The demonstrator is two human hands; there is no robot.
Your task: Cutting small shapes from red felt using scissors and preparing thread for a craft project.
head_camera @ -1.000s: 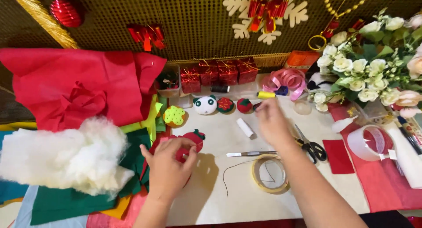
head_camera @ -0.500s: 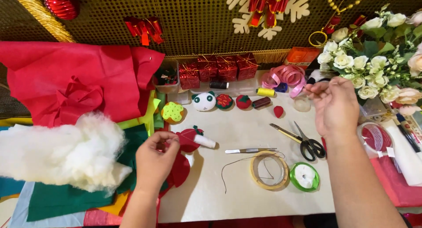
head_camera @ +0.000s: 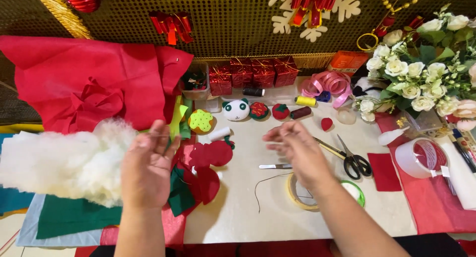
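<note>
Your left hand (head_camera: 147, 169) hovers with its fingers loosely curled. At its fingertips (head_camera: 159, 137) a thin needle-like sliver (head_camera: 157, 134) lies level, its long axis running left to right. It is too fine to tell whether you pinch it. It looks light, stiff and slippery, best held at mid-shaft. Just beside it lie the red felt pieces (head_camera: 207, 155), soft and limp. Your right hand (head_camera: 297, 150) is blurred, fingertips drawn together above the tape roll (head_camera: 293, 192); I cannot tell whether it grips anything.
</note>
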